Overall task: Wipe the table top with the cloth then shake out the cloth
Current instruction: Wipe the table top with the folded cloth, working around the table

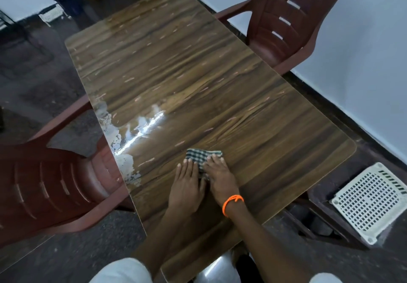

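A small folded cloth (198, 155) with a dark green and white check lies on the wood-grain table top (198, 80), near the front right part. My left hand (187, 185) and my right hand (220, 179) rest flat side by side on the near half of the cloth, fingers stretched forward, pressing it onto the table. An orange thread band circles my right wrist. Only the far edge of the cloth shows beyond my fingertips. A pale glossy smear (136, 128) marks the table's left edge.
A maroon plastic chair (55, 183) stands against the table's left side, a second maroon chair (286, 18) at the far right by the white wall. A white perforated stool top (370, 201) sits on the floor to the right. My pale trouser knees show at the bottom.
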The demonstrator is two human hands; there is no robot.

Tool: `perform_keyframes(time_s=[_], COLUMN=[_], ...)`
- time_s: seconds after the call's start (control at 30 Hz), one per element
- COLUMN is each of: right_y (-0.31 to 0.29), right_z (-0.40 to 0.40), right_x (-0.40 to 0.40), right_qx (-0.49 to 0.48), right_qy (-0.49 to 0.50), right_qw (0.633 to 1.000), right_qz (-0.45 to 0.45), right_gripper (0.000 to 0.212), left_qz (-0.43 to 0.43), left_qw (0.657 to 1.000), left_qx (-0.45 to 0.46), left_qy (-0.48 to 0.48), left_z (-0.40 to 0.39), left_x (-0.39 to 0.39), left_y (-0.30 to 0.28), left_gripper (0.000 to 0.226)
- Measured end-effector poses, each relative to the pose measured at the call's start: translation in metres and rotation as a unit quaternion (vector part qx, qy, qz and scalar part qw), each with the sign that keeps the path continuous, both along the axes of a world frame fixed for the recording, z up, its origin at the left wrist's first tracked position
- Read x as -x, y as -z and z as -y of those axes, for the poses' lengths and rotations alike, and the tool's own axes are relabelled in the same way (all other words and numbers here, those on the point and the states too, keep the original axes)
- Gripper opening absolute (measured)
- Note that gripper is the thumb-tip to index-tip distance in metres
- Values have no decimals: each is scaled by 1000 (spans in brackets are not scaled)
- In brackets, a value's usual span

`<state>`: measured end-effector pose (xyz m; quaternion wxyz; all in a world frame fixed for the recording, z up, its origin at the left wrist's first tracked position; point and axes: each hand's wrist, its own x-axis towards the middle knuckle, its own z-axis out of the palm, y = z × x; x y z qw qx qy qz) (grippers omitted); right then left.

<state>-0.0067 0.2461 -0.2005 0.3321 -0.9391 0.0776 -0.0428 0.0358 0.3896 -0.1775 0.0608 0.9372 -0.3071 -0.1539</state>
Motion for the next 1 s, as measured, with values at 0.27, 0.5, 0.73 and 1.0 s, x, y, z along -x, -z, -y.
perform_keyframes(time_s=[0.27, 0.5, 0.73, 1.0], right_y=[11, 7, 6, -1], right_z=[33, 115, 94, 86], right_x=[69, 55, -2, 65], right_qx=[-3, -3, -22, -10], right_qy=[-50, 60, 43, 5], right_qw=[998, 998, 999, 1000], right_qz=[36, 4, -3, -16], right_gripper=[41, 45, 45, 51], left_qz=[-10, -28, -12, -78], left_qw=[1000, 999, 999, 994], left_qx=[16, 3, -37, -16], left_qy=[8, 21, 18, 81], left_z=[12, 112, 94, 57], left_x=[77, 49, -7, 42], left_y=[-1, -13, -12, -20], left_gripper=[63, 76, 79, 73])
